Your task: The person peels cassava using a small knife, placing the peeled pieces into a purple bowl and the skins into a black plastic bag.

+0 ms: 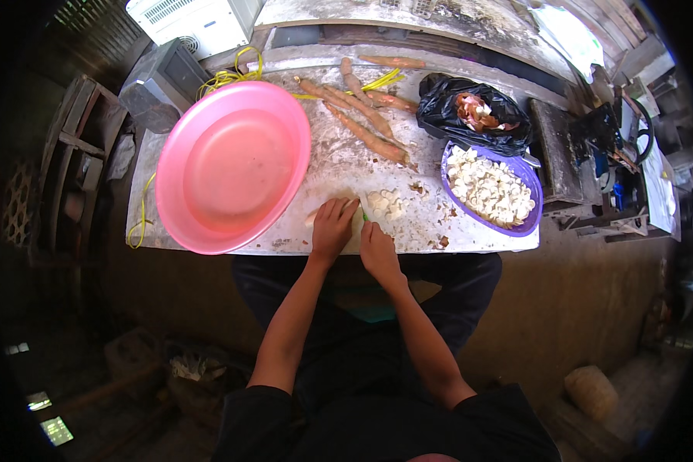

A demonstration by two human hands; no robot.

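Note:
My left hand [332, 225] presses a peeled white root [310, 219], probably cassava, down on the white worktable [335, 173]. Most of the root is hidden under my fingers. In my right hand [378, 248] is a small knife with a green handle [365, 217]; its blade stands at the root's right end. Just right of the blade lies a small heap of round white slices [387, 204]. Farther right, a purple plastic basket [451, 203] is filled with similar slices. Beyond my hands lie several unpeeled brown roots [375, 141].
A large pink basin [170, 196], apparently holding water, stands left. A black plastic bag [433, 110] with peelings [474, 112] touches the basket's far side. Yellow straps [231, 78] trail behind the basin near a grey box-shaped appliance [164, 78]. Peel scraps [442, 242] litter the table's near edge.

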